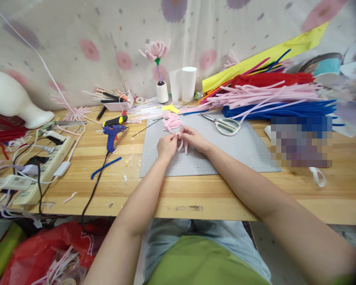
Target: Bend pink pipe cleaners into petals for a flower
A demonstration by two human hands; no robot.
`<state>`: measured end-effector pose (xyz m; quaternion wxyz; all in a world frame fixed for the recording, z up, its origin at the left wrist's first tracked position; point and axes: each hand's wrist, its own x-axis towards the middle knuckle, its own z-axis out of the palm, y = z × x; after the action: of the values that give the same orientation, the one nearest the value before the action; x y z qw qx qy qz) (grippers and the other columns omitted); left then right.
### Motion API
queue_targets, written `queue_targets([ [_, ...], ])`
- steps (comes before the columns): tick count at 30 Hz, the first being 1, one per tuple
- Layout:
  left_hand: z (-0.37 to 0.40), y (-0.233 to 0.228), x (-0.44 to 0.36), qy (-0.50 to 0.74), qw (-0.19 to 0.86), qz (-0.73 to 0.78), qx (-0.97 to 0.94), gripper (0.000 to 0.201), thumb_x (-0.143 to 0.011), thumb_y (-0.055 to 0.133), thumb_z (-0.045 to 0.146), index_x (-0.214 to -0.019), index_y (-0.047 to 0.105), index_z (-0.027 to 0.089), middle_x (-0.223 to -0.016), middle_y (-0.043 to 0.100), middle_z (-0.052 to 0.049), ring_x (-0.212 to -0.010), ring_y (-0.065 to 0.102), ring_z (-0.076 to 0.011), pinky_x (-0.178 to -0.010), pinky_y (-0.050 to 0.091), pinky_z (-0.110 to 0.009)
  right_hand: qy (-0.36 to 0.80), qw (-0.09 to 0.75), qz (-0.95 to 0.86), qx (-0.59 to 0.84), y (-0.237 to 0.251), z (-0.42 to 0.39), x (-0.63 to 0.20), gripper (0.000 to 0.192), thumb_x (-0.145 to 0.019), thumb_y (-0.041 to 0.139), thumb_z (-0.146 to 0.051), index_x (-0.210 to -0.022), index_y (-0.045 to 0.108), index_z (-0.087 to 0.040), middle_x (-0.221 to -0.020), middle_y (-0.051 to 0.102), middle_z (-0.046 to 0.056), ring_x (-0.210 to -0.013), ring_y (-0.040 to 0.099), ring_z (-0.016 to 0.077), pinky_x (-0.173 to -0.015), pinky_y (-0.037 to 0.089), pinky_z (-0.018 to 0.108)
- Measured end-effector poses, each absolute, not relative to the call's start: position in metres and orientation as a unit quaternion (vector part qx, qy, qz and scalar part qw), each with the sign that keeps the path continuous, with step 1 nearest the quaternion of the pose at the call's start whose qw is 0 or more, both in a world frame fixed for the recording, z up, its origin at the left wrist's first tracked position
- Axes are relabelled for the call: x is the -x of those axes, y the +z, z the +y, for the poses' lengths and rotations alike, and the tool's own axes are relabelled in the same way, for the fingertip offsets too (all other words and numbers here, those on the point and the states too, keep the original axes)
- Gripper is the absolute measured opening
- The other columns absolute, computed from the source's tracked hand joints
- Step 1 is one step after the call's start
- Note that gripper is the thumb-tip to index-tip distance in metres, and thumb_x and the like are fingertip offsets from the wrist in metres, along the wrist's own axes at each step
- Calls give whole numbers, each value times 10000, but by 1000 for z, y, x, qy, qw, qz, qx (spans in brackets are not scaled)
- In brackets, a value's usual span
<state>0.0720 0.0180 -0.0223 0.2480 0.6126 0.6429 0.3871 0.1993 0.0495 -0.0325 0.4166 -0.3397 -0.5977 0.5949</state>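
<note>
Over the grey cutting mat [240,154], my left hand [167,145] and my right hand [193,139] meet with their fingertips closed. Between them they grip pink pipe cleaners [186,148], whose loose ends hang below my right fingers. The exact join at the fingertips is hidden. Just behind my hands lies a small pile of pink pipe cleaner pieces [172,122]. White-handled scissors [228,126] rest on the mat to the right, apart from my right hand.
A blue glue gun [114,136] stands on the wooden table [112,194], left of the mat. A pink pipe-cleaner flower [156,51] stands behind. Bundles of pink [264,95], red [273,80] and blue [284,110] pipe cleaners lie right. A power strip [46,170] with cables is left.
</note>
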Motion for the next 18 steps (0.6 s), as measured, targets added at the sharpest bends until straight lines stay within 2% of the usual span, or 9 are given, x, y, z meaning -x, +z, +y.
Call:
queue_targets([
  [5,19,-23,-73,420,253,636,-596,259,-780,516,304,-569,634,213,-519,580,8,-544,507,-139,-520,294,-235,598,415,-594,342,-27,46,-199,221,-652,588,-334,-687,427,-187,-616,466,-53,-544,439,77,-498,350,208],
  [11,21,-25,-73,440,282,623,-582,252,-793,496,293,-642,669,189,-588,617,-12,-583,557,-140,-573,376,-244,622,407,-573,346,-20,42,-200,218,-653,590,-316,-700,419,-190,-599,466,-55,-514,424,75,-474,332,200],
  [14,21,-25,-72,466,369,585,-551,231,-762,548,336,-653,660,167,-589,609,-9,-542,546,-121,-547,414,-239,620,426,-555,356,-24,45,-201,249,-680,591,-361,-719,406,-199,-587,467,-59,-495,435,77,-446,308,191],
  [18,20,-26,-71,467,503,527,-502,211,-640,668,346,-660,637,138,-563,578,5,-511,532,-104,-476,451,-223,602,457,-546,362,-29,49,-203,309,-697,594,-446,-742,407,-204,-578,461,-67,-442,396,60,-396,255,183],
])
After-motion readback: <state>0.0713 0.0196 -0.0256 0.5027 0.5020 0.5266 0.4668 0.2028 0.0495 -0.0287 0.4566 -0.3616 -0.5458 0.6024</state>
